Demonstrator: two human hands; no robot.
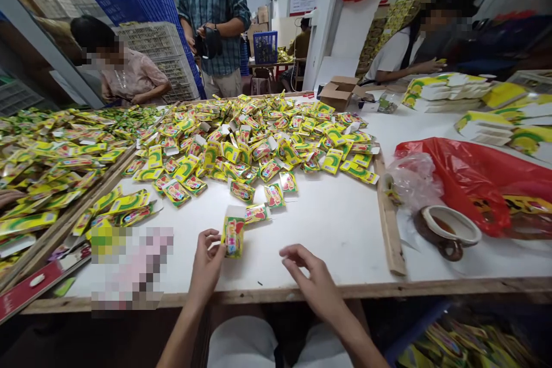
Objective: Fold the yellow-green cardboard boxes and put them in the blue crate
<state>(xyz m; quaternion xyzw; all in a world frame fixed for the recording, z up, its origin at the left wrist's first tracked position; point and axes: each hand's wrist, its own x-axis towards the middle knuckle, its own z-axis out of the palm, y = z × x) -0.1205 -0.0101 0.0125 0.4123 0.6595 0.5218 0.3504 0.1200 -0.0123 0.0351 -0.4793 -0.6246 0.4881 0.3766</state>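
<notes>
Between the thumb and fingers of my left hand is a small yellow and green printed carton, held upright just over the white tabletop, its top flap raised. My right hand hovers to the right of it with thumb and fingers apart and nothing between them. A few similar cartons lie beyond the held one, the nearest being a carton on its side. Behind these spreads a large heap of cartons, many with white end flaps open.
A wooden strip bounds the work area on the right. Past it stand a brown mug of dark liquid and a red plastic bag. More cartons fill the left side. A blue bin sits below right. Several people are around the table.
</notes>
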